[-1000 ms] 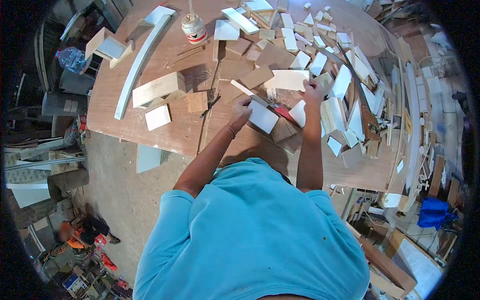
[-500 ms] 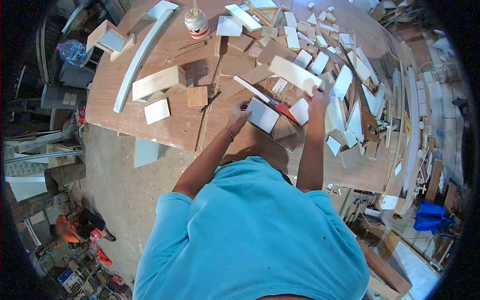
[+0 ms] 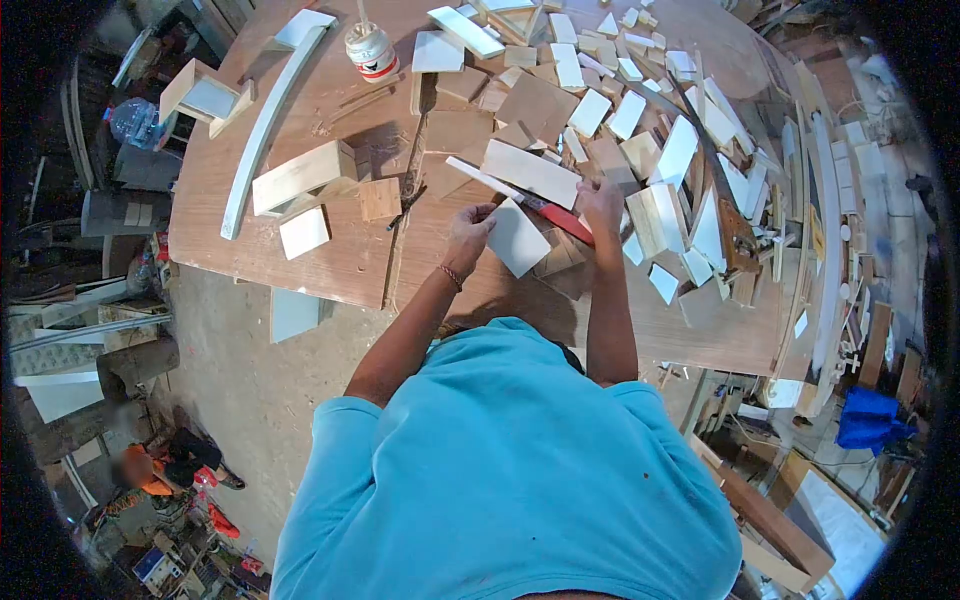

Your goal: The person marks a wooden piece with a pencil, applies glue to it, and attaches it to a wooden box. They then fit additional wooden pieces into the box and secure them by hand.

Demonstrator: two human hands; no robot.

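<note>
Near the table's front edge, my left hand pinches the corner of a white-faced wooden block, which is tilted with its pale face up. My right hand has its fingers closed on the right end of a long pale wooden board. Between the two pieces lies a long narrow tool with a red part; its kind I cannot make out. Small brown wood blocks sit just right of the white-faced block, partly hidden by it.
Several wood offcuts crowd the table's right side, with a handsaw among them. An open glue jar stands at the back. To the left are a curved strip and a box-like wooden piece. A person sits at lower left.
The long board in my right hand has moved left and down, beside the red tool. My left hand has turned the white-faced block, now more diamond-like in view. The whole view has shifted slightly.
</note>
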